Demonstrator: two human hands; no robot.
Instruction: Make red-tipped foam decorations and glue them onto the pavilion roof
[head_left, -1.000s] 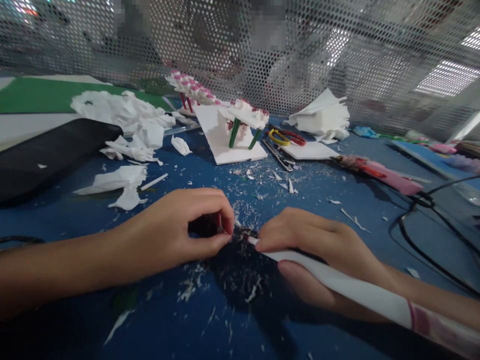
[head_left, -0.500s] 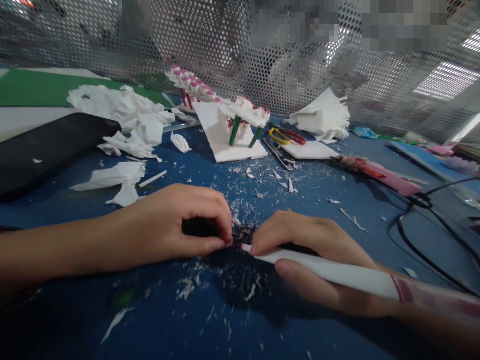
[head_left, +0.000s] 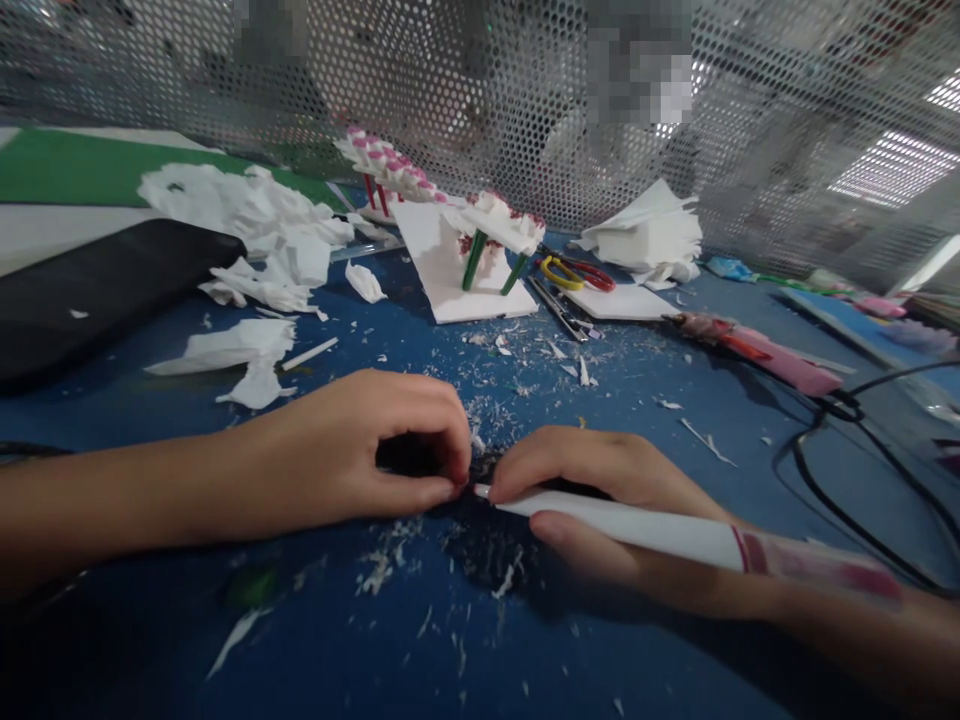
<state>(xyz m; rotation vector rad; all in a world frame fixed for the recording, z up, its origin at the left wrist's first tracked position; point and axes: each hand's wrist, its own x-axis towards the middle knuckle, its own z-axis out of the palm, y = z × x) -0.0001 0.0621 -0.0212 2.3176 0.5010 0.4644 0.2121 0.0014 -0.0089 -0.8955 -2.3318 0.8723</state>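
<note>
Between the thumb and fingers of my right hand lies a white marker with a reddish, see-through rear end. Its tip points left, close to the fingertips of my left hand. The left thumb and fingers are pinched together; whatever they hold is too small to make out. White and dark shavings are scattered on the blue table around both hands. Beyond them, a small white model with green legs and dark red dots on top stands on a white board.
At the left are a black phone-like slab and crumpled tissues. Yellow-and-red-handled scissors and tweezers lie behind. A pink glue gun with a black cable sits right. A perforated metal screen borders the back.
My right hand and the marker have shifted slightly left, bringing the marker tip nearer my left fingertips. My left hand stays pinched in nearly the same place.
</note>
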